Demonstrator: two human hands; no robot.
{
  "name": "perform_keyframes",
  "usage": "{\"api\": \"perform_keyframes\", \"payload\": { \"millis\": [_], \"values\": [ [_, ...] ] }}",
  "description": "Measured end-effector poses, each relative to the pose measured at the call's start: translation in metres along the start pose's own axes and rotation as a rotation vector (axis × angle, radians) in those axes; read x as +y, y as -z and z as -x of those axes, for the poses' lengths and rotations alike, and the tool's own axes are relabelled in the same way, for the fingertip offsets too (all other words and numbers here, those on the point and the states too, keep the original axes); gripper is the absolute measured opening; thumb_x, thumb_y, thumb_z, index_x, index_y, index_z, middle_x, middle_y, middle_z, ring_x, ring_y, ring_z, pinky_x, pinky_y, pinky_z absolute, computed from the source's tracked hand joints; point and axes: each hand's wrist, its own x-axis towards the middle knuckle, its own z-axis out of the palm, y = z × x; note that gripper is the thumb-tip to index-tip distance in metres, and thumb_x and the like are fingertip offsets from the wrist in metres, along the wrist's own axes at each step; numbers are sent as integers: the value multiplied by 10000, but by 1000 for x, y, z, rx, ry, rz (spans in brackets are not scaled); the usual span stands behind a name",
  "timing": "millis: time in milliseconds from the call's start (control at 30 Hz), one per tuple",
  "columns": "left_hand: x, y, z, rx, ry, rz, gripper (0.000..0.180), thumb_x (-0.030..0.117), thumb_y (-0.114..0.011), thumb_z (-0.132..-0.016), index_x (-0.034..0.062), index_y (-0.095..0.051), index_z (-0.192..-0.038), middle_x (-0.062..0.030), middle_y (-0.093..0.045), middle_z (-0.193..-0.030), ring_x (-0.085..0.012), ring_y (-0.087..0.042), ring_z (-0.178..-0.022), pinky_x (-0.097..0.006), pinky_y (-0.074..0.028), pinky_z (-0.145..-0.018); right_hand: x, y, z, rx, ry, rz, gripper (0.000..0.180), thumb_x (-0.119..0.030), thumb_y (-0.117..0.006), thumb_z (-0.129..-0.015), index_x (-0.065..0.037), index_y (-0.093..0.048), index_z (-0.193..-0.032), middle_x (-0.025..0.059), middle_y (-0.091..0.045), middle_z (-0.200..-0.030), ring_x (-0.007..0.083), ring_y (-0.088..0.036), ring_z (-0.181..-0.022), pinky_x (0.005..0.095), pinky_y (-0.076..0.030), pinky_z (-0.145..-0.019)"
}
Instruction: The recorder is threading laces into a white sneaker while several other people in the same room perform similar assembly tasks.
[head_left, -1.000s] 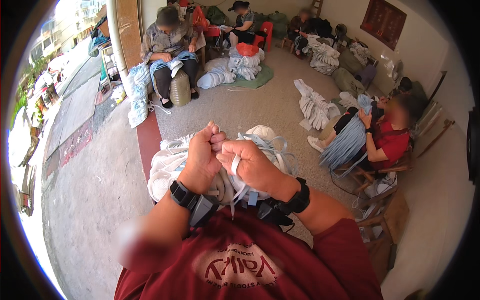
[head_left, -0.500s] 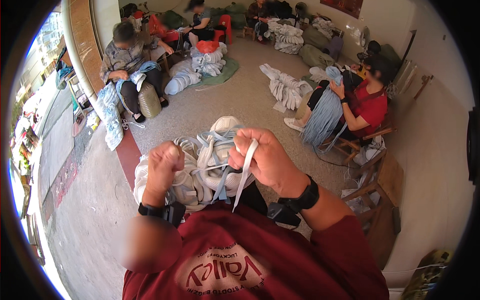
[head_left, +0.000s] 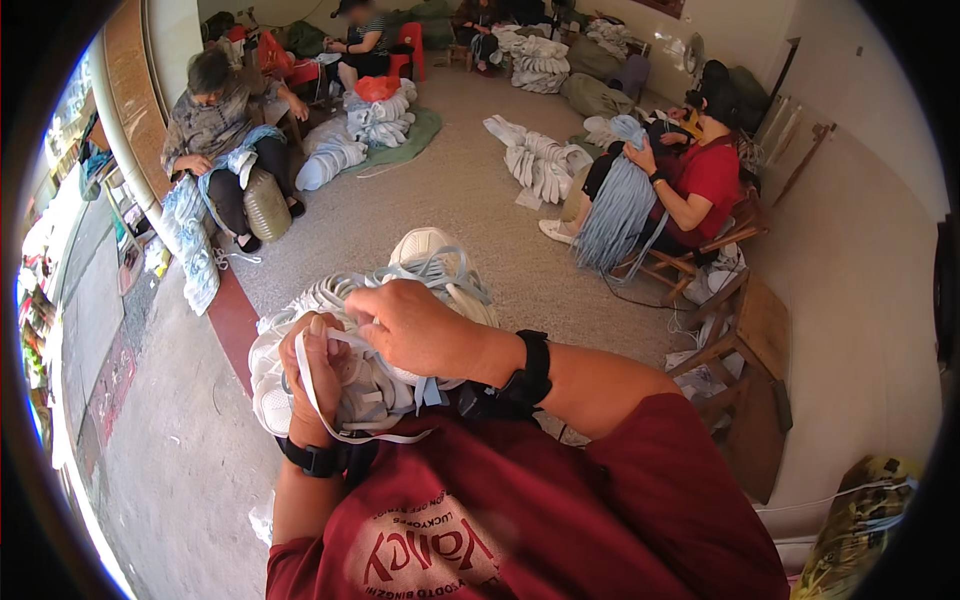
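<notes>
Several white sneakers (head_left: 425, 246) with pale blue laces (head_left: 452, 268) lie bunched in front of my body. Above them, at the left of the bunch, my left hand (head_left: 322, 372) has its fingers closed on a white shoelace (head_left: 311, 388). That lace loops down past the left wrist, and its loose end lies against my shirt. My right hand (head_left: 412, 325) reaches across to the left one, fingers bent and closed at the lace beside the left fingertips. Its back hides part of the sneakers, and its exact grip is partly covered.
A person in red (head_left: 705, 190) sits at the right with a bundle of light blue laces (head_left: 615, 215). Another person (head_left: 225, 125) sits at the left. Shoe piles (head_left: 540, 160) lie on the floor; a wooden stool (head_left: 755, 335) stands near my right arm.
My right hand has come left from its spot over the sneakers to meet my left hand. The white lace, which hung from the right hand, now loops around by the left. The view has shifted.
</notes>
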Motion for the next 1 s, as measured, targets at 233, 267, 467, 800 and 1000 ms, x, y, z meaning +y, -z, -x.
{"api": "perform_keyframes", "payload": {
  "millis": [233, 267, 467, 800, 1000],
  "values": [
    [-4, -1, -2, 67, 10, 15, 369, 252, -450, -922, 94, -368, -600, 18, -385, -566, -56, -316, -489, -213, -246, -439, 8, -3, -3, -290, -6, -12, 120, -113, -557, -770, 1, -564, -734, 214, -581, -688, 385, -589, -693, 444, -437, -629],
    [0, 0, -2, 40, 151, 347, 372, 275, -426, -937, 103, -367, -613, 21, -345, -551, -67, -285, -471, -225, -233, -429, 13, -8, 0, -221, -4, 18, 94, -84, -555, -745, 2, -569, -708, 223, -577, -679, 383, -594, -681, 443, -440, -617],
    [14, -4, 1, -289, 37, 694, 324, 352, -427, -923, 38, -485, -865, -59, -425, -734, -181, -417, -735, -324, -350, -700, 21, -5, -7, -172, -51, 122, 74, -50, -553, -684, 4, -601, -673, 224, -602, -708, 381, -607, -705, 437, -468, -615],
    [22, -33, 9, -268, -226, -231, 531, 81, -493, -867, 10, -310, -1361, -133, -404, -1338, -275, -357, -1268, -387, -307, -1012, 23, 2, -5, -366, -24, 8, 193, -143, -592, -675, 13, -655, -770, 217, -632, -807, 360, -623, -777, 428, -483, -661],
    [32, -25, 6, -198, -307, -934, 479, 13, -519, -838, 20, -367, -1292, -142, -506, -1172, -199, -544, -786, -315, -436, -687, 39, 0, -10, -324, -108, -18, 206, -161, -612, -699, 35, -640, -754, 230, -613, -713, 336, -623, -687, 407, -472, -621]
  ]
}}
